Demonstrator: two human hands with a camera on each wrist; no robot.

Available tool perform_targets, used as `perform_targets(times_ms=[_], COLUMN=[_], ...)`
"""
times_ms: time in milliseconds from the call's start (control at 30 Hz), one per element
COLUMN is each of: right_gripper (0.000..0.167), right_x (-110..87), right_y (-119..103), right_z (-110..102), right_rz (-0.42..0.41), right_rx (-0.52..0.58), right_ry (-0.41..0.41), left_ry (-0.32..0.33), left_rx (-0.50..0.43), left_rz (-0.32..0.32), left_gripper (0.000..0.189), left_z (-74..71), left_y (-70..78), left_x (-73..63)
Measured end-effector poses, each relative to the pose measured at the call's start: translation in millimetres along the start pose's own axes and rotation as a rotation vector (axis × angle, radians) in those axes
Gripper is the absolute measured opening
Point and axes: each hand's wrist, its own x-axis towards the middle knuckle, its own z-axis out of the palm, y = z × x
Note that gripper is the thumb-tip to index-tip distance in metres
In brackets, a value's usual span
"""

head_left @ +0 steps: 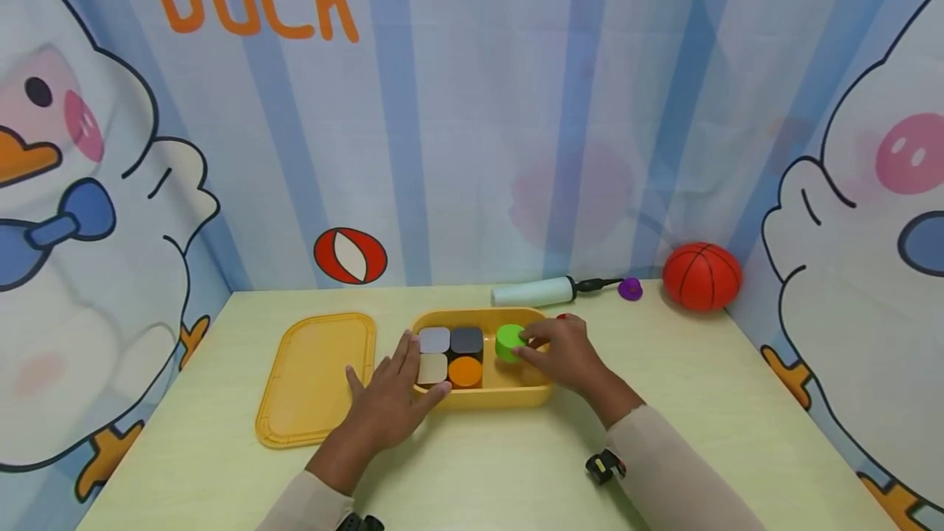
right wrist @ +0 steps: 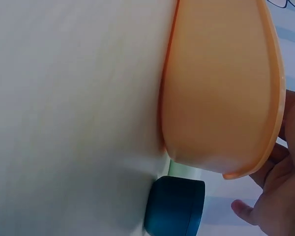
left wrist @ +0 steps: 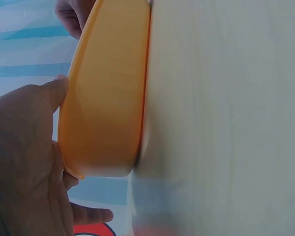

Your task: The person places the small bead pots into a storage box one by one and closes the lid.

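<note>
A yellow rectangular box (head_left: 516, 400) sits on the table. In its left part are a light grey block (head_left: 434, 340), a dark grey block (head_left: 466, 340), a cream block (head_left: 432, 368) and a round orange block (head_left: 465, 372). My right hand (head_left: 564, 355) pinches a round green block (head_left: 508, 342) between thumb and fingers, over the box's right part. Spread at the left end of the box, my left hand (head_left: 387, 400) rests on its rim with mostly straight fingers. The left wrist view has the thumb (left wrist: 56, 91) at the box's rim.
A yellow lid (head_left: 317, 379) lies left of the box. Behind stand a pale hand pump (head_left: 534, 292), a purple piece (head_left: 630, 289) and a red ball (head_left: 702, 277). A dark teal round object (right wrist: 174, 206) sits by the box's right end.
</note>
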Motion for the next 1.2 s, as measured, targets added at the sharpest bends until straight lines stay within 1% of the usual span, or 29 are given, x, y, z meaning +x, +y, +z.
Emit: perform_targets(times_ms=[233,367,667,900,1200], right_gripper=[0.027,0.028,0.031,0.030,0.026], right_x=[9.5,13.6,17.5,18.5,18.2], right_y=[-8,-11,-14,-13,-11], right_z=[4,7,16,20,18], right_rz=[0.107,0.134,0.231,0.245,0.253], right_rx=[-0.094,-0.148,-0.167,-0.169,-0.111], right_ry=[-0.078,-0.094,-0.124,-0.137,-0.133], left_ry=[0.002,0.002,-0.003,-0.002,0.003], left_rx=[0.004,0.004,0.004,0.004,0.004], left_rz=[-0.005,-0.003,-0.002,0.001,0.002], left_gripper=[0.102,0.102,0.103,0.102,0.102], left_z=[0.4,0.4,1.7,2.0,0.9], left_y=[-0.1,0.1,0.2,-0.6,-0.2], left_x=[0.0,0.1,0.7,0.9,0.4])
